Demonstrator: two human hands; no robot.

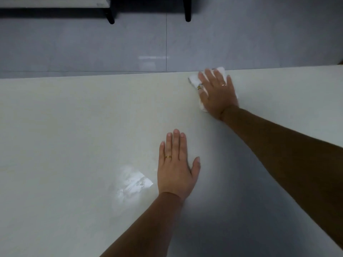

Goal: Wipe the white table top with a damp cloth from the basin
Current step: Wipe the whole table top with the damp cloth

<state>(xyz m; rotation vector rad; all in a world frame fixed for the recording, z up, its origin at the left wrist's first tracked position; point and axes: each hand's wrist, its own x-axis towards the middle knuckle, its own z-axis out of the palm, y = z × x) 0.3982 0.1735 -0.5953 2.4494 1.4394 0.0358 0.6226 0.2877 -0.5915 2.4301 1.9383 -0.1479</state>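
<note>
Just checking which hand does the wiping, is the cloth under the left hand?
No, the white cloth lies under the right hand near the far edge; the left hand rests flat on the bare table top.

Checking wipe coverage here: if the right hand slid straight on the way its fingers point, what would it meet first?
Nothing on the table: the right hand, flat on the cloth, points at the far edge, which is close. Past it only floor shows, apparently lower down.

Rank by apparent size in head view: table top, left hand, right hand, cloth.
1. white table top
2. left hand and right hand: alike; left is nearer the camera, so unranked
3. white cloth, mostly hidden under the right hand
</note>
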